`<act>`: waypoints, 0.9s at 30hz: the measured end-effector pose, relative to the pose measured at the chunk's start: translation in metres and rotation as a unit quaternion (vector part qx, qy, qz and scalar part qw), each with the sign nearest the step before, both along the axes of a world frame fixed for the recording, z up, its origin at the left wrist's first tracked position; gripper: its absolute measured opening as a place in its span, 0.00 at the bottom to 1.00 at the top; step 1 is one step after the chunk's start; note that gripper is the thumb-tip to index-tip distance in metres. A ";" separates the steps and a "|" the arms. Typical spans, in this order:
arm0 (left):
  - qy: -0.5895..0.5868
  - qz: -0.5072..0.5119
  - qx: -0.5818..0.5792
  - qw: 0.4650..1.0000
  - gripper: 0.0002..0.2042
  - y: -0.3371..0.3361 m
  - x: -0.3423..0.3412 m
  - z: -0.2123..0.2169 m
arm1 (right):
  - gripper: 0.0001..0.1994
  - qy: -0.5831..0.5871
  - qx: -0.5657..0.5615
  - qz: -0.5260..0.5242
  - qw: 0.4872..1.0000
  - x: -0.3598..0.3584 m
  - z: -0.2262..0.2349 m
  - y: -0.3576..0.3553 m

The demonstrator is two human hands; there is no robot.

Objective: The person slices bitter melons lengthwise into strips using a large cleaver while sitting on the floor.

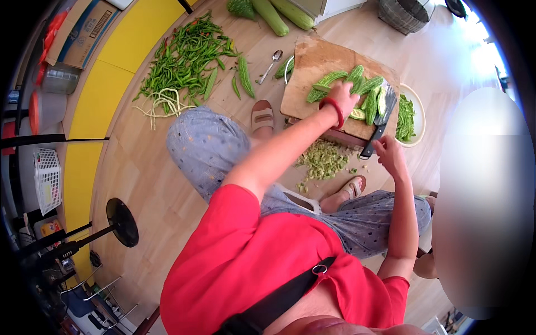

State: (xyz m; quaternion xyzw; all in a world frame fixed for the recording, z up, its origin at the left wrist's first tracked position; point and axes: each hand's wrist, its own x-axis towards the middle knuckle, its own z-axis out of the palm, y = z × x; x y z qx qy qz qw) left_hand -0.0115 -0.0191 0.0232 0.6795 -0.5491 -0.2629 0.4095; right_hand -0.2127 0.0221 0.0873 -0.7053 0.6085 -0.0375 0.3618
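Observation:
A wooden cutting board [310, 61], raised off the floor in front of me, carries several green bitter melon halves [371, 85]. Over them, my left hand [341, 96], a red band at its wrist, closes its fingers on a bitter melon piece. A black-handled kitchen knife [385, 109] lies along the board's right side, its handle sticking out past the near edge. Just beside that handle, my right hand [389, 153] has curled fingers; whether they hold anything is hidden. Right of the board, a white bowl [422, 123] contains thin green slices [405, 120].
Pale green scraps [324, 160] lie on the floor below the board. To the left are a spoon [271, 67], a whole bitter melon [244, 78], a chili pile [187, 56] and long beans [161, 106]. Large gourds [271, 17] and a basket [405, 17] stand farther off.

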 end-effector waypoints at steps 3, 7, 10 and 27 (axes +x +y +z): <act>0.132 0.028 -0.069 0.988 0.13 -0.031 0.046 0.021 | 0.11 -0.069 0.058 -0.041 0.995 -0.002 0.003 0.015; -0.018 0.205 0.003 0.979 0.10 -0.071 0.177 -0.054 | 0.08 -0.127 0.110 -0.015 0.986 -0.002 -0.021 0.029; -0.271 0.086 0.282 0.916 0.12 -0.066 0.251 -0.143 | 0.08 -0.089 0.120 0.032 0.988 0.018 -0.005 0.019; -0.257 -0.044 0.372 0.891 0.12 -0.086 0.215 -0.342 | 0.11 0.002 0.086 0.171 0.982 -0.004 -0.040 0.003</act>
